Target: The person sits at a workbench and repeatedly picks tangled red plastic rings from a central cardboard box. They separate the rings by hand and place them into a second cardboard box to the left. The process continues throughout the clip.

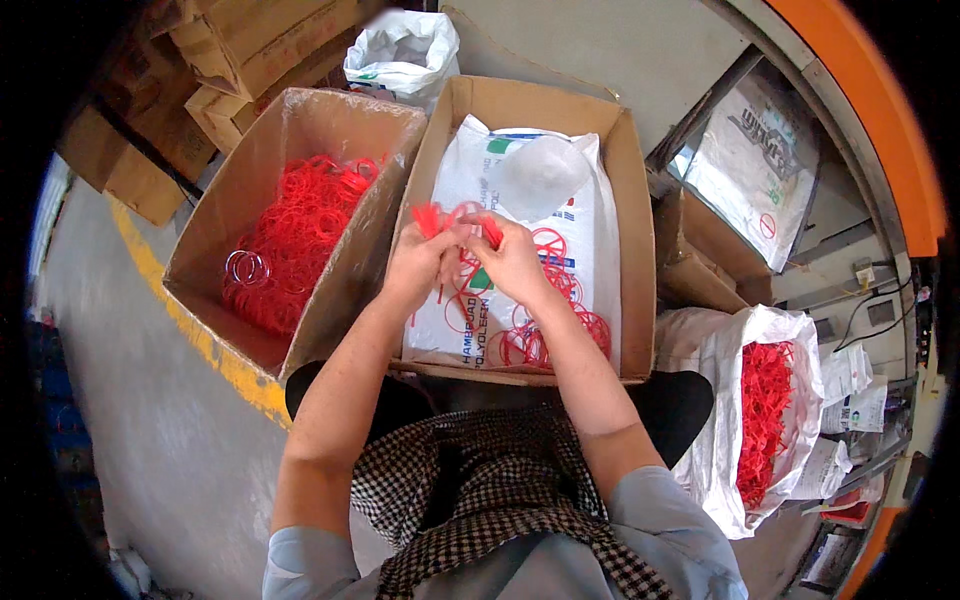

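Above the cardboard box in front of me, my two hands meet with the fingers bent. My left hand (pixel 416 264) is closed on a bunch of red plastic strips (pixel 427 219), which stick out past the fingers. Touching it, my right hand (pixel 514 266) pinches a red plastic piece (pixel 491 232), partly hidden by the fingers. Thin red plastic rings (pixel 585 330) lie under and beside my right forearm, on a white printed sack (pixel 432 325) lining the box (pixel 638 250). Toward the box's far side rests a round, whitish translucent object (pixel 541 178).
At left, a second cardboard box (pixel 345 300) holds a heap of red rings (pixel 305 225). A white sack (pixel 715 470) with red plastic scraps (pixel 763 425) stands at right. Another white sack (pixel 405 55) stands behind the boxes. Machinery with an orange edge (pixel 880 90) borders the right.
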`<state>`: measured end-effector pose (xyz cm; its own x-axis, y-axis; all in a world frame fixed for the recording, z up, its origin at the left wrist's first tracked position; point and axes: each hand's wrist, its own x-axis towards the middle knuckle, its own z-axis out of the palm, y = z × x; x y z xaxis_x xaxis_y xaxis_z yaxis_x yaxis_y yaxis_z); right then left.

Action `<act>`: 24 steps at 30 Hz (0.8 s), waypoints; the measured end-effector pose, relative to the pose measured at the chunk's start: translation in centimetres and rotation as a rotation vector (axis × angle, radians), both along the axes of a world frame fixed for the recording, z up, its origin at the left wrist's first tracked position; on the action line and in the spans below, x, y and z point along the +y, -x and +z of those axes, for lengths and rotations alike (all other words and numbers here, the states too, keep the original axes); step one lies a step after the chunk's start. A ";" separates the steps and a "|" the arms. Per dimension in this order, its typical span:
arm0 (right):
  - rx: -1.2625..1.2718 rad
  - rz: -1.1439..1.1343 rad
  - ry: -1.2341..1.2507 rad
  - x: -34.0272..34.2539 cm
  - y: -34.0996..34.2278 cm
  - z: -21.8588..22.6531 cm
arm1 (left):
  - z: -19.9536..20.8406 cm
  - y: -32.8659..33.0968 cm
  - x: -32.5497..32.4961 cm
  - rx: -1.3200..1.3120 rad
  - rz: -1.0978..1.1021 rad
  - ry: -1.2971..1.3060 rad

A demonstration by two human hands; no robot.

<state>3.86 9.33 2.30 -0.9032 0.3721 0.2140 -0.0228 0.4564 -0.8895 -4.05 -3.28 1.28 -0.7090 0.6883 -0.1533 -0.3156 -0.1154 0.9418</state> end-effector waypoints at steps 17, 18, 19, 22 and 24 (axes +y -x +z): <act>-0.725 0.897 1.079 7.9 7.9 -6.4 | -0.1 2.7 -1.9 1.612 -0.022 1.098; -0.636 0.867 1.030 6.6 7.7 -6.1 | -0.3 2.9 -2.1 1.594 -0.017 1.093; -0.648 0.856 1.037 6.3 8.2 -6.8 | -0.5 3.0 -2.2 1.587 -0.026 1.109; -0.696 0.882 1.039 6.3 9.6 -7.9 | -0.9 3.8 -2.4 1.582 -0.043 1.152; -0.753 0.978 1.035 6.6 9.6 -7.9 | -0.7 4.0 -2.9 1.584 -0.067 1.184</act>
